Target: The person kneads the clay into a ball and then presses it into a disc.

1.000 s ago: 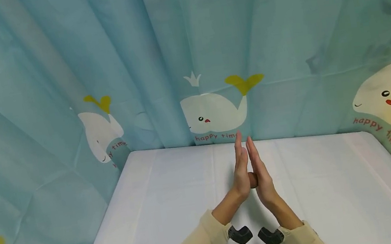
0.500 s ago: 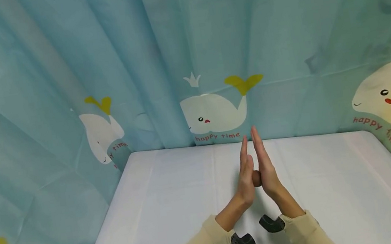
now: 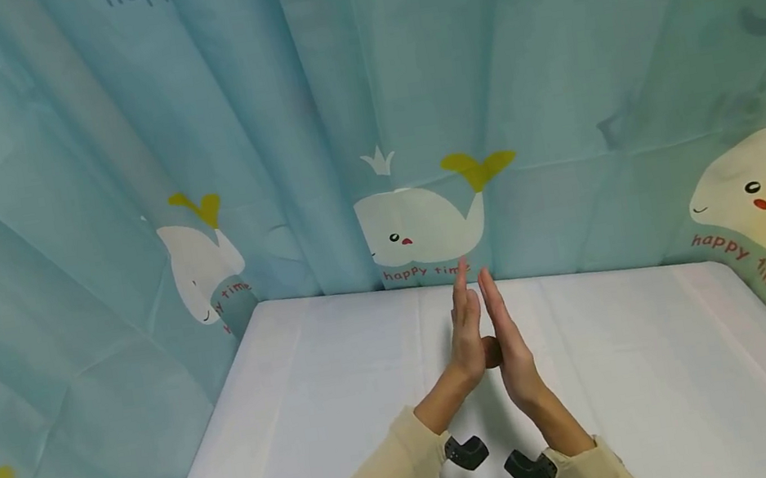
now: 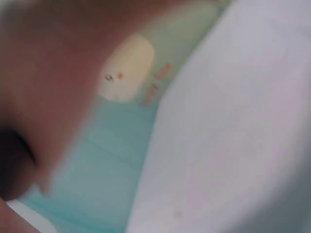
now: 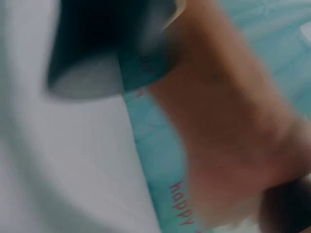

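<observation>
A small brown ball [image 3: 492, 351] sits between the two palms, above the table in the middle of the head view. My left hand [image 3: 468, 342] presses it from the left, its fingers straight and pointing away from me. From the other side my right hand [image 3: 513, 347] lies flat against it, also with straight fingers. The fingertips of both hands lean close together at the top. In the left wrist view the dark ball [image 4: 14, 167] shows at the left edge, blurred. The right wrist view catches the ball [image 5: 286, 208] at the lower right corner. The palms hide part of it.
Under the hands is a white table [image 3: 344, 377]. A blue-green curtain [image 3: 553, 81] printed with whales hangs behind it and along the sides. Black curved devices, the left one [image 3: 467, 453] and the right one [image 3: 530, 468], stick out from the sleeve cuffs.
The palms have slid against each other: half a second ago the right hand reached farther forward, now the left does. Both hands and the ball have shifted slightly left since then.
</observation>
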A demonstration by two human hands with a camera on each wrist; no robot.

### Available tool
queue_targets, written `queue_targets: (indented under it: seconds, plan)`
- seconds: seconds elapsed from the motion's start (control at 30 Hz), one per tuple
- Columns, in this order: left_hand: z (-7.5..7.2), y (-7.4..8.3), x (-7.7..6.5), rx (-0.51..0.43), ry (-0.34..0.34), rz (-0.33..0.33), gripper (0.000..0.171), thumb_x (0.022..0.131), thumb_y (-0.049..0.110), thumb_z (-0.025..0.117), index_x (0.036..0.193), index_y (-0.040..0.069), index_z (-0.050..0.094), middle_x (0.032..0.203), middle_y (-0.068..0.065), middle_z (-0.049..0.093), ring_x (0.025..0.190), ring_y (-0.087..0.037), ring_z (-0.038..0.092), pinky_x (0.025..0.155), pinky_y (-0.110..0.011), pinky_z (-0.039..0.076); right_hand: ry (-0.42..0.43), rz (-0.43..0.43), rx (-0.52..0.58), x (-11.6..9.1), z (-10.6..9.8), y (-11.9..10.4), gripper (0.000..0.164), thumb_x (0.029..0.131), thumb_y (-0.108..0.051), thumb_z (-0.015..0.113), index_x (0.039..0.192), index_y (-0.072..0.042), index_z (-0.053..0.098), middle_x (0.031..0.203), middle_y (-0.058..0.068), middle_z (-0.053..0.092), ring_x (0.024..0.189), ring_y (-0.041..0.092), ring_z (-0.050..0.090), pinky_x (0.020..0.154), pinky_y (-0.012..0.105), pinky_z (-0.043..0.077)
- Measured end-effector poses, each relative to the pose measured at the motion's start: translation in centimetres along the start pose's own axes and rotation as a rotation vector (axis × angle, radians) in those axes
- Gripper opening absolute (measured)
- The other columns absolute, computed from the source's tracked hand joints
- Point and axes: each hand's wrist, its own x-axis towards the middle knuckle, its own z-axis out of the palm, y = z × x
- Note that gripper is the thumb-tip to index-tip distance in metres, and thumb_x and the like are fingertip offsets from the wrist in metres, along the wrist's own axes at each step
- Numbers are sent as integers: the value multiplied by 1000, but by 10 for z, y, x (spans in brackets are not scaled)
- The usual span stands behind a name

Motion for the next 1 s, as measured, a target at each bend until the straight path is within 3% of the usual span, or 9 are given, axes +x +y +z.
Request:
queue_targets:
  seconds: [0.1,0.17,0.3,0.4,0.47,0.57,0.7,0.83,1.0]
  plan:
    - [0,-8,-3,-13,-9,-25,63,110,45,19,167,20,9,173,1,8,157,-19,6,123,-58,5,-2,-27,-99,1,0,-4,54,113,-32,14,167,-25,9,173,-3,3,157,18,-10,119,60,-9]
    - [4,-9,-7,-48,-19,-41,63,110,45,20,167,20,8,173,0,7,157,-19,5,123,-57,5,7,-27,-142,6,-3,-5,55,113,-32,14,167,-24,9,173,-1,2,157,18,-9,120,60,-8]
    - [10,-4,-16,-62,-31,-40,62,110,44,20,167,22,7,172,5,5,157,-18,4,123,-56,5,15,18,-117,17,-14,1,54,114,-36,12,167,-29,5,173,-5,-2,157,13,-8,121,56,-6]
    - [12,4,-19,-57,-22,-22,62,110,41,19,167,20,6,172,5,5,157,-17,3,124,-55,5,20,72,-33,19,-19,11,55,113,-41,11,166,-32,3,172,-11,-4,156,10,-8,122,52,-5]
    - [12,11,-18,-54,-25,-12,64,109,41,19,167,18,6,172,4,5,157,-16,3,124,-53,4,20,88,44,16,-19,18,56,113,-43,10,167,-30,2,173,-7,-3,157,13,-6,124,46,-1]
    - [9,20,-12,-22,-34,20,65,109,42,21,167,16,8,173,0,6,158,-18,4,125,-53,5,9,79,160,7,-14,26,59,113,-42,8,167,-19,-1,173,0,-4,157,13,-3,124,29,7]
    - [1,20,-1,60,-19,50,64,110,43,20,167,17,10,173,1,7,157,-19,7,124,-56,7,-29,37,202,-4,-3,24,59,113,-39,5,165,-13,-5,173,2,-7,156,5,-1,119,15,13]
    - [-4,8,0,82,-16,21,64,110,46,18,167,19,9,173,2,7,157,-19,7,123,-58,7,-38,-14,149,-6,3,11,58,113,-37,7,166,-16,-1,173,2,-4,157,10,-4,119,20,10]
    - [1,2,-12,62,-76,13,65,110,47,17,167,17,8,173,0,4,158,-20,2,123,-58,4,-4,-13,54,4,-5,-1,56,112,-36,9,167,-26,3,173,-4,-1,157,14,-7,120,26,7]
